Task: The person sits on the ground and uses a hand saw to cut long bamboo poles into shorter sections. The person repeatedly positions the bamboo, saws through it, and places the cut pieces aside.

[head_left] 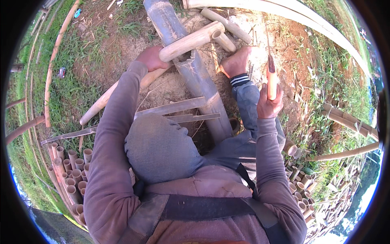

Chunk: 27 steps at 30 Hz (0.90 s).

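My left hand (152, 59) is closed on the near-left end of a pale bamboo piece (191, 40). That piece lies across a thick grey bamboo trunk (203, 83), next to a notch in the trunk. A longer pale bamboo pole (99, 103) runs from under the hand down to the left. My right hand (269, 101) grips the orange-brown handle of a long, thin-bladed tool (271, 79), its blade pointing away from me. The blade shows edge-on, so I cannot tell whether it is a saw or a knife. My bare foot (237, 63) rests beside the trunk.
Two short cut bamboo pieces, a tube (223, 41) and a longer one (227, 26), lie beyond my foot. Split slats (172, 106) lie against the trunk near my knee. Cut bamboo tubes (73, 175) stand bundled at left, with more tubes (302, 189) at right.
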Each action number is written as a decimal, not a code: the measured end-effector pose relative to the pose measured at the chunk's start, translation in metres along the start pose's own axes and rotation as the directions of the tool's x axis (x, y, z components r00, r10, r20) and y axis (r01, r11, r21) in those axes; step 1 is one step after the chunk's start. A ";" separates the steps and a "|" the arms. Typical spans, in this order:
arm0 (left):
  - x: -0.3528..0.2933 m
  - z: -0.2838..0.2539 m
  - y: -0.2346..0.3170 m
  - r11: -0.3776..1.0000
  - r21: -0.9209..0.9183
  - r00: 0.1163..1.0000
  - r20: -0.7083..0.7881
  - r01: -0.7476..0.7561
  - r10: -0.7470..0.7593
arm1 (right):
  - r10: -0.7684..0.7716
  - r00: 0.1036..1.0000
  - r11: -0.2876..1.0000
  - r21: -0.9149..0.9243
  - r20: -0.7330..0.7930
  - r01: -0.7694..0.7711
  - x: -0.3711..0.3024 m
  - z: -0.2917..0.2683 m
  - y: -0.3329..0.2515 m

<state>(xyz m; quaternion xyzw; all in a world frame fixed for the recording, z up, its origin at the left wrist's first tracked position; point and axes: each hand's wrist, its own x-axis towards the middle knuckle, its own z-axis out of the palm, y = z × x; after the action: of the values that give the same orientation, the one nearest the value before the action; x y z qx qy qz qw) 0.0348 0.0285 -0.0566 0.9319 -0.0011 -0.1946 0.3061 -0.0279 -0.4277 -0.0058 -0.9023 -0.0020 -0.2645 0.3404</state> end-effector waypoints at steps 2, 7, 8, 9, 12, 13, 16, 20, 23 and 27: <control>-0.003 -0.003 0.010 0.999 -0.037 1.000 -0.004 0.016 -0.016 | 0.030 0.995 0.965 -0.263 0.094 -0.004 0.020 0.001 0.058; -0.003 -0.003 0.001 0.998 -0.030 0.999 -0.020 0.046 -0.047 | -0.002 0.951 0.818 -0.547 0.310 0.180 0.055 0.049 0.072; -0.005 -0.002 0.004 0.998 -0.040 0.998 -0.021 0.054 -0.055 | -0.045 0.938 0.808 -0.539 0.343 0.236 0.057 0.067 0.058; -0.005 -0.003 0.008 0.997 -0.054 0.998 -0.018 0.060 -0.061 | -0.090 0.886 0.881 -0.379 0.454 0.284 0.058 0.094 0.060; 0.000 -0.003 0.004 0.999 -0.035 0.999 -0.019 0.038 -0.039 | -0.262 0.809 0.907 -0.152 0.527 0.393 0.060 0.181 0.045; -0.002 -0.006 0.011 0.997 -0.055 0.998 0.007 0.062 -0.061 | -0.182 0.825 0.920 -0.204 0.535 0.335 0.063 0.200 0.038; 0.000 -0.007 0.012 0.996 -0.018 0.996 0.025 0.088 -0.088 | 0.006 0.811 0.919 -0.322 0.585 0.226 0.083 0.231 0.033; -0.005 -0.003 0.012 0.993 -0.006 0.993 0.012 0.120 -0.119 | 0.018 0.731 0.927 -0.286 0.683 0.244 0.145 0.200 0.004; -0.004 -0.002 0.016 0.994 -0.046 0.995 0.003 0.097 -0.097 | -0.004 0.663 0.802 -0.394 0.748 0.449 0.185 0.189 0.019; -0.004 -0.003 0.010 0.994 -0.003 0.994 0.010 0.109 -0.109 | 0.055 0.460 0.796 -0.317 0.886 0.516 0.171 0.205 0.045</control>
<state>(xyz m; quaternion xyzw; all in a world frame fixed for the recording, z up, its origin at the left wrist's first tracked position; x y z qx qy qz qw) 0.0333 0.0229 -0.0468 0.9289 0.0487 -0.2159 0.2969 0.2247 -0.3664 -0.0801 -0.9556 -0.2253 0.1888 -0.0226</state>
